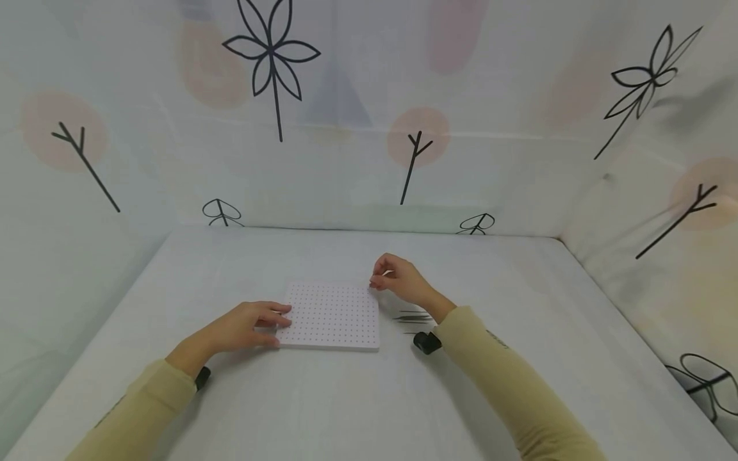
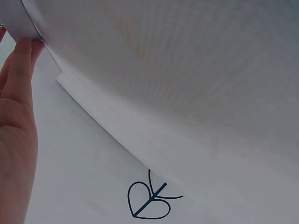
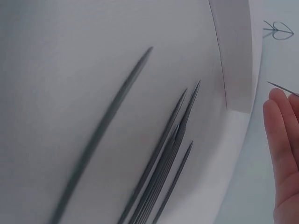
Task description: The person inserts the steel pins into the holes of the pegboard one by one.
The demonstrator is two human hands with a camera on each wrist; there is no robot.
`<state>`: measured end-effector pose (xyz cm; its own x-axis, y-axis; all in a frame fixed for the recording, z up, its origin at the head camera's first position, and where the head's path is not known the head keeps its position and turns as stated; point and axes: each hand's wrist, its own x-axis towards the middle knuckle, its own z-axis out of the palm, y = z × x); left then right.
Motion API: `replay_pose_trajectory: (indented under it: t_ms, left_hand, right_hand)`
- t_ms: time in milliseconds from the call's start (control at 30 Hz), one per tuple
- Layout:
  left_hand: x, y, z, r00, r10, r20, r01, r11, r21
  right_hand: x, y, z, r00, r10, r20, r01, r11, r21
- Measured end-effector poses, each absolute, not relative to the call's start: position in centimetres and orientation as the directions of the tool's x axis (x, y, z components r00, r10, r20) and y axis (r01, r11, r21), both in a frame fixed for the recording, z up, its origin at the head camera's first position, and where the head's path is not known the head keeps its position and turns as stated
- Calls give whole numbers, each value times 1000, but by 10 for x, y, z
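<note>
A white square board (image 1: 331, 320) with rows of small holes lies flat on the table. My left hand (image 1: 245, 325) rests against its left side, with fingertips on the edge and the thumb at the near left corner. In the left wrist view, nearly straight fingers touch the board's side (image 2: 18, 23). Above the far right corner, my right hand (image 1: 400, 278) pinches a thin pointed needle (image 3: 280, 87). Only its tip end shows in the right wrist view. Several dark needles (image 3: 159, 177) lie on the table right of the board, beneath the right forearm.
A white cloth covers the table (image 1: 323, 410). White patterned sheets (image 1: 346, 179) stand behind it and at both sides. Each wrist carries a small black camera; the right one (image 1: 427, 342) sits close to the loose needles.
</note>
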<state>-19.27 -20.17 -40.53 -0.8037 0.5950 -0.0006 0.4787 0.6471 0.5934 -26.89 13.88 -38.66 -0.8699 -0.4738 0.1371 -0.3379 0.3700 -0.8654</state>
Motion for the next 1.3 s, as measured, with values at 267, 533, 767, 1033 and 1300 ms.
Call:
replay_pose_trajectory:
  t_ms: [267,533,767,1033,1300]
  left_hand:
    - [-192,-200,-404,-797,603,4,484,636,601]
    - [-191,-199,-402,-798,602,9,488,638,595]
    - [-190,-199,-401,-805,593,-2,472,643,603]
    - [-190,-200,-402,-805,593,1,478,648,593]
    - [-190,-201,-402,-801,598,4,476,634,610]
  right_hand:
    - [-273,128,-390,-866,-481,135,-336,361,-870]
    - [-276,120,-391,-859,-496,129,-350,383,-855]
    - [-276,117,-390,-864,-490,119,-349,411,-842]
    - [-276,116,-388,-865,-489,109,-348,431,-833]
    - [-277,117,-392,-868,-484,110,-349,438,-828]
